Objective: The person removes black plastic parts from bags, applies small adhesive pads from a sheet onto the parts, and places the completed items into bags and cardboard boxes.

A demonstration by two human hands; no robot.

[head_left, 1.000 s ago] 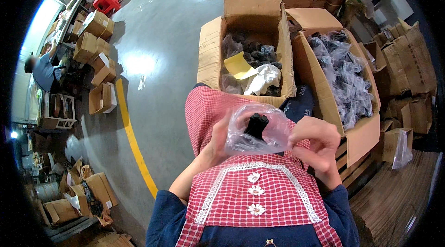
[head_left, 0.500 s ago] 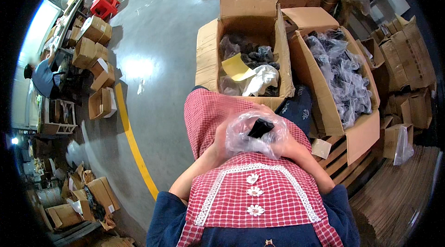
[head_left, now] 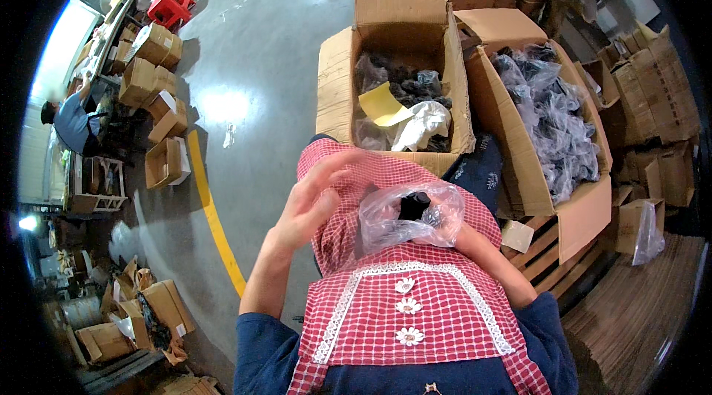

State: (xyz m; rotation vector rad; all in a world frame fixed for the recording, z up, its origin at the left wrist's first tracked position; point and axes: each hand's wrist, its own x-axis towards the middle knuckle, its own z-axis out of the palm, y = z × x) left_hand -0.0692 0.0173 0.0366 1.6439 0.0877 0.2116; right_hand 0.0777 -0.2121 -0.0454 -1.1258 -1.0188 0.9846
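Note:
A see-through plastic bag [head_left: 378, 218] lies over my lap, with a black part [head_left: 414, 206] in its middle; the part's exact kind does not show. My right hand [head_left: 449, 221] grips the bag from its right side, and the film partly covers its fingers. Raised to the left of the bag, my left hand [head_left: 313, 198] is apart from it, fingers spread and holding nothing. Beyond my knees stands an open carton [head_left: 334, 91] with dark bagged pieces, a yellow sheet [head_left: 383, 106] and a crumpled white cloth or bag [head_left: 425, 125] inside.
Right of it, another open carton [head_left: 582, 206] is full of bagged dark parts [head_left: 552, 124]. A wooden pallet [head_left: 552, 250] shows beneath it. Flattened cardboard [head_left: 638, 313] is stacked at the right. A co-worker [head_left: 73, 122] sits at the far left near small cartons [head_left: 167, 161].
My left hand has let go of the bag and moved up and left, its fingers opening. The black part has turned more upright in the bag; my right hand stays there.

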